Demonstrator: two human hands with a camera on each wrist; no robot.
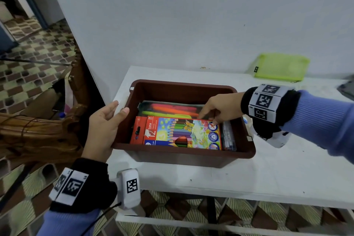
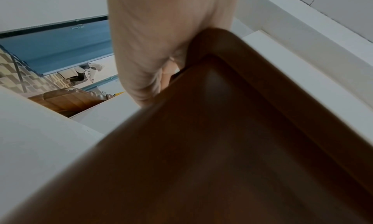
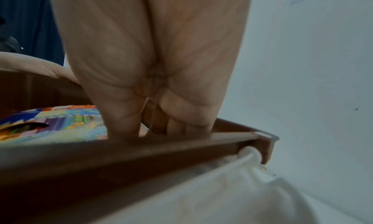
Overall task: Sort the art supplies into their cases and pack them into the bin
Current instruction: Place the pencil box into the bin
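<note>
Open room above bin (image 1: 183,156), walls around
</note>
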